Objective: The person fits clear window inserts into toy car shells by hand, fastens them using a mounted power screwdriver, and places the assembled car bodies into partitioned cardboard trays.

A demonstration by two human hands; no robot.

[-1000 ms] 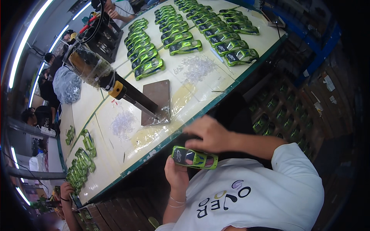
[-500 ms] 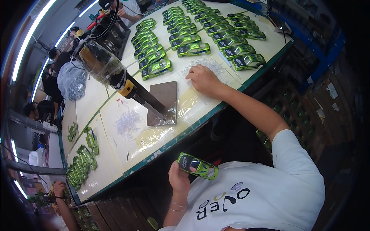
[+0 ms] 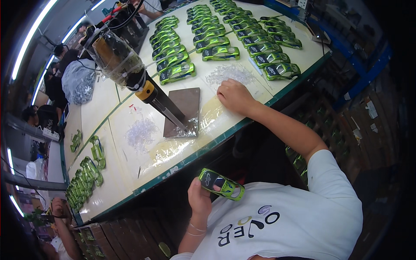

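Note:
My left hand [image 3: 200,200] grips a green toy car body [image 3: 222,185] with a dark bonnet and open windows, in front of my shirt below the table edge. Out over the table, my right hand [image 3: 236,98] has its fingers curled down beside the near side of a pile of small clear plastic parts [image 3: 229,74]. The fingertips are hidden, so whatever they pinch cannot be made out. Left of that hand a brown plate [image 3: 184,102] lies under the black and metal tip of an upright machine [image 3: 151,97] with a yellow collar.
Rows of green car bodies [image 3: 212,41] cover the far table. More car bodies [image 3: 82,186] stand at the left end. A second clear-parts pile [image 3: 141,133] lies left of the plate. A stuffed plastic bag [image 3: 79,82] sits farther back. Other people are beyond the table.
My right hand has drawn back slightly from the clear parts toward me, its fingers more curled. My left hand still holds the car body. The view has shifted a little.

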